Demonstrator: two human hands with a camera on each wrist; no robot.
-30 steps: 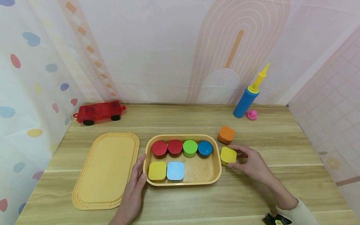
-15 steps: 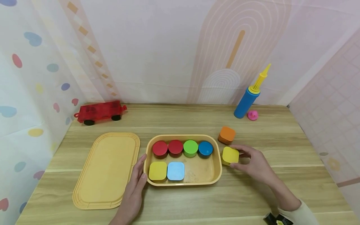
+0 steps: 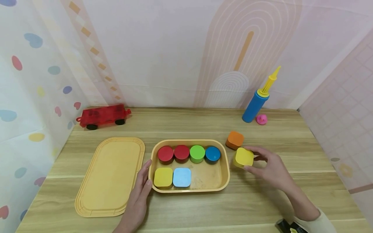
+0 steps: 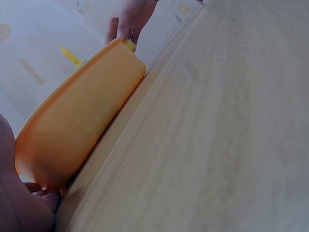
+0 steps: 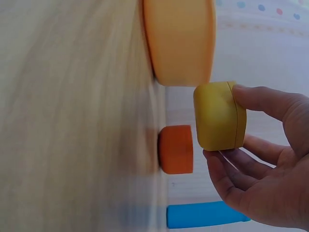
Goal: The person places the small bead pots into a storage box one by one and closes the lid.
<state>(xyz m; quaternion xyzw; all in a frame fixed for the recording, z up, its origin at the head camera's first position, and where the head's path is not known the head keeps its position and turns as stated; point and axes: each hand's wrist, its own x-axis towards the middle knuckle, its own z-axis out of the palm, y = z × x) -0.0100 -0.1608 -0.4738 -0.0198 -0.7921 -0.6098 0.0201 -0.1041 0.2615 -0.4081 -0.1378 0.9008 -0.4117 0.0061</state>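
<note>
My right hand (image 3: 271, 168) pinches a yellow rounded-square block (image 3: 244, 157) between thumb and fingers. A lid-like seam runs round this block (image 5: 218, 116), and the right wrist view shows it raised off the table. Beside it an orange rounded-square block (image 3: 234, 140) stands on the table. My left hand (image 3: 139, 194) rests against the left end of a pale orange tray (image 3: 204, 190), its fingers fairly straight. In the tray's back row stand two red round blocks (image 3: 182, 153), a green one (image 3: 197, 153) and a blue one (image 3: 212, 154). In front sit a yellow square block (image 3: 163, 177) and a light blue one (image 3: 182, 177).
A flat pale orange lid (image 3: 110, 178) lies left of the tray. At the back left stands a red toy wagon (image 3: 103, 116). A blue and yellow hand pump (image 3: 253, 105) and a pink toy duck (image 3: 261, 119) are at the back right, before a patterned cloth (image 3: 163, 55).
My right hand has lifted the yellow block and moved it slightly right, away from the tray. My left hand and the tray have stayed in place.
</note>
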